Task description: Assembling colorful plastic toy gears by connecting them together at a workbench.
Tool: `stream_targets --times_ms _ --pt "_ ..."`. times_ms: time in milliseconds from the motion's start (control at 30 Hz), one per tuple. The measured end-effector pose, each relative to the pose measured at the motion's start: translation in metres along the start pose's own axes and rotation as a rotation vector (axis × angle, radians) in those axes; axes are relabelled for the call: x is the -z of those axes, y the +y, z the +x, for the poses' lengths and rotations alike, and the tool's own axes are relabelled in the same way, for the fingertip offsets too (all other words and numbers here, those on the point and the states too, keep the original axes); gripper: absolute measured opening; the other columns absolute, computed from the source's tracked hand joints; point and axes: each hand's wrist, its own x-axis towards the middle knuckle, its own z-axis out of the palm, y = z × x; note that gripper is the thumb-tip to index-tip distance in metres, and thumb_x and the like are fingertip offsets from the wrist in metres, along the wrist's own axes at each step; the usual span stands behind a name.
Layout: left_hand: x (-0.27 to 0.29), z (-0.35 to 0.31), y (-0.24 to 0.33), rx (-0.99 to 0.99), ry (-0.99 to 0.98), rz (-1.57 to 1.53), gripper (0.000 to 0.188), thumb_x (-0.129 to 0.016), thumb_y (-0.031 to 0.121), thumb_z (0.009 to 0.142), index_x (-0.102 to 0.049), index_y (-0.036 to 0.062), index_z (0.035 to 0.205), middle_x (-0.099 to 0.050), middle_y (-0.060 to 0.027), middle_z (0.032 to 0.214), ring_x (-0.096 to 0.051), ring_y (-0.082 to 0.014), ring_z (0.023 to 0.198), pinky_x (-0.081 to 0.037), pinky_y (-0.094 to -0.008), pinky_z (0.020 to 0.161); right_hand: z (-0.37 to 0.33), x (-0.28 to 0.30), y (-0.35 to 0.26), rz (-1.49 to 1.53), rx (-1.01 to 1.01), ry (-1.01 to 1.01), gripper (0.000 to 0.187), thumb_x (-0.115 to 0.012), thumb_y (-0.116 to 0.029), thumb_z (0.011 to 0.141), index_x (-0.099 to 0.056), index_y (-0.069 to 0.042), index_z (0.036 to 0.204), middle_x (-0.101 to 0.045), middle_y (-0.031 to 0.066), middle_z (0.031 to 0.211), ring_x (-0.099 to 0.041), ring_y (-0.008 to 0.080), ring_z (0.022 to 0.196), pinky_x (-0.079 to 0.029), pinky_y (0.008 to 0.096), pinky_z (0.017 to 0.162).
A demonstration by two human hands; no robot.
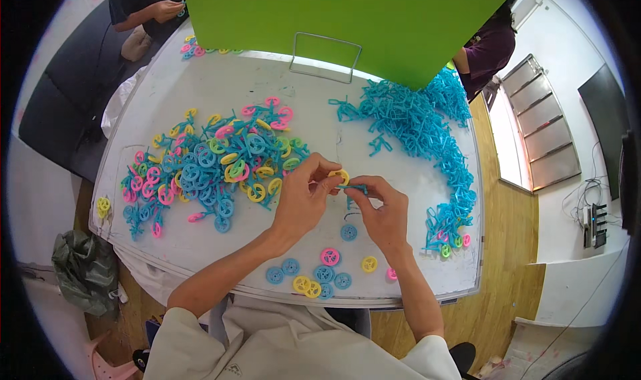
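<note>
Wood flooring [504,246] runs past the right edge of a white table [397,173], and a green panel [334,16] stands across its far side. Above the near-middle, the left hand [304,193] pinches a yellow wheel [341,176] between its fingertips; the right hand [386,213] has thumb and fingers closed on a blue stick piece [355,187] just beside it. White surface separates the wheeled pile [198,163] leftward from the blue heap [407,116] rightward; loose wheels [324,274] lie near the front edge.

Loose at table [200,250] front — six blue wheels [324,274], three yellow wheels [369,264], two pink wheels [330,256]. One held yellow wheel [342,176], one held turquoise frame [355,187]. Big turquoise-frame heap [404,116], wheeled-piece heap [200,166] — uncountable.
</note>
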Motion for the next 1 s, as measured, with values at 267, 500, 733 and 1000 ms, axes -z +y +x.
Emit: stream_targets --times_ms 267,500,733,1000 --pt "-0.004 -0.004 0.000 -0.008 -0.012 -0.211 0.014 -0.050 0.002 0.095 -0.058 -0.0032 0.106 -0.064 -0.0105 0.099 -0.064 -0.0143 0.090 -0.057 -0.0295 0.080 -0.002 -0.003 0.002 0.109 -0.160 0.084 0.012 -0.066 -0.002 0.086 -0.064 0.003 0.096 -0.070 0.0086 0.080 -0.066 0.0124 0.074 -0.051 0.0228 0.065" --pt "-0.011 -0.009 -0.003 -0.055 0.066 -0.222 0.012 -0.053 -0.002 0.092 -0.058 -0.0069 0.101 -0.066 -0.0134 0.095 -0.066 -0.0159 0.088 -0.057 -0.0265 0.077 0.000 -0.006 0.008 0.325 -0.312 0.127 0.011 -0.064 -0.004 0.089 -0.063 0.006 0.095 -0.069 0.0091 0.079 -0.065 0.0117 0.074 -0.051 0.0213 0.065" --pt "-0.003 -0.002 -0.002 0.035 -0.005 -0.269 0.014 -0.054 -0.001 0.091 -0.060 -0.0056 0.103 -0.066 -0.0117 0.097 -0.066 -0.0142 0.089 -0.057 -0.0249 0.075 0.003 0.008 0.007 0.095 -0.158 0.044 0.011 -0.067 -0.002 0.085 -0.066 0.004 0.094 -0.069 0.0071 0.080 -0.066 0.0128 0.075 -0.051 0.0226 0.066" --pt "-0.002 -0.007 0.001 0.084 -0.046 -0.117 0.018 -0.051 0.003 0.095 -0.062 -0.0023 0.108 -0.066 -0.0104 0.104 -0.065 -0.0149 0.093 -0.058 -0.0281 0.077 0.001 0.002 0.000 -0.033 -0.117 -0.013 0.013 -0.070 -0.003 0.082 -0.068 0.000 0.094 -0.070 0.0062 0.078 -0.065 0.0096 0.071 -0.049 0.0226 0.062"
